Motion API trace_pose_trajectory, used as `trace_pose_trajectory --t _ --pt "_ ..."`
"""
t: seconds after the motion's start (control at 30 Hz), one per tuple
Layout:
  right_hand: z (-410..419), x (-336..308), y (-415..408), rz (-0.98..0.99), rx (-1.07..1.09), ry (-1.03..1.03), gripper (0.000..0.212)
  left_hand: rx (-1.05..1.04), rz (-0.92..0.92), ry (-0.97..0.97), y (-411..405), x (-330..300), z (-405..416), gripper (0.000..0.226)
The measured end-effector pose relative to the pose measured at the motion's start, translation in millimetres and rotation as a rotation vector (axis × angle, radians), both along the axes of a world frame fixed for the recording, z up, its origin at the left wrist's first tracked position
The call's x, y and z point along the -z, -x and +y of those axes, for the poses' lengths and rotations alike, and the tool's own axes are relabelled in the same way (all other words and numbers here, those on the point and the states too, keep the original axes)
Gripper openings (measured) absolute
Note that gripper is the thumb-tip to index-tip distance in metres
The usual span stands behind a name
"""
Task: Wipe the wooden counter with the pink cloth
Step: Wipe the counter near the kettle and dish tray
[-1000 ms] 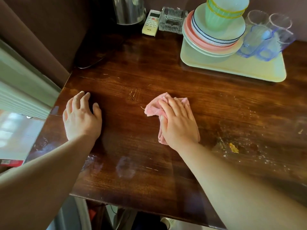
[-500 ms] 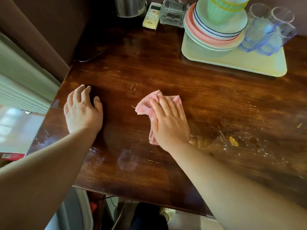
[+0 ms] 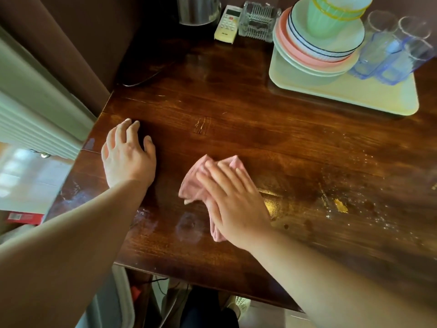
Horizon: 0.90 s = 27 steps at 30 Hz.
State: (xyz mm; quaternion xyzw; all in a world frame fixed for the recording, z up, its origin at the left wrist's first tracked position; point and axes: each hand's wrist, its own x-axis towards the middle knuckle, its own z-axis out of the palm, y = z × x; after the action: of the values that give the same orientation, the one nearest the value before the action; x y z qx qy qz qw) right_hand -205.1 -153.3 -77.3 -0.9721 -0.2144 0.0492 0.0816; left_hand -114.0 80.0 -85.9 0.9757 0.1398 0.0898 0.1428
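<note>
You drew the pink cloth back toward the bench's near edge, with the mess on the right unwiped

Your right hand lay flat, fingers straight, pressing the pink cloth mid-bench; it had slid left and nearer you over the last second, away from the crumbs. Your left hand stayed spread, holding nothing. At the far right corner the tray held stacked plates, a green cup and blue glasses

Most of pink cloth hidden beneath right hand. Metal pot and green cup cut off by top edge. Remote buttons too small to read. Right side of surface blurred.
</note>
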Motion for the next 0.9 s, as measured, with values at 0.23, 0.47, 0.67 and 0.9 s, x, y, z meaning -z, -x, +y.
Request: trace_pose_trajectory --t 0.23,0.47,0.67,0.9 --pt "19.5 1.0 -32.9 -0.013 0.083 0.007 0.055 0.003 0.004 -0.022 -0.6 0.2 0.4 0.051" --pt "3.8 3.1 10.0 0.012 -0.184 0.009 0.056 0.031 -0.01 -0.017 0.0 2.3 2.0 0.051" --pt "55.9 -2.5 -9.9 0.025 0.058 0.023 0.057 0.04 -0.011 -0.024 -1.7 5.2 3.5 0.052" --pt "49.5 -4.8 29.0 0.066 -0.186 0.056 0.059 0.207 0.212 0.106 -4.0 -12.8 25.9 0.066"
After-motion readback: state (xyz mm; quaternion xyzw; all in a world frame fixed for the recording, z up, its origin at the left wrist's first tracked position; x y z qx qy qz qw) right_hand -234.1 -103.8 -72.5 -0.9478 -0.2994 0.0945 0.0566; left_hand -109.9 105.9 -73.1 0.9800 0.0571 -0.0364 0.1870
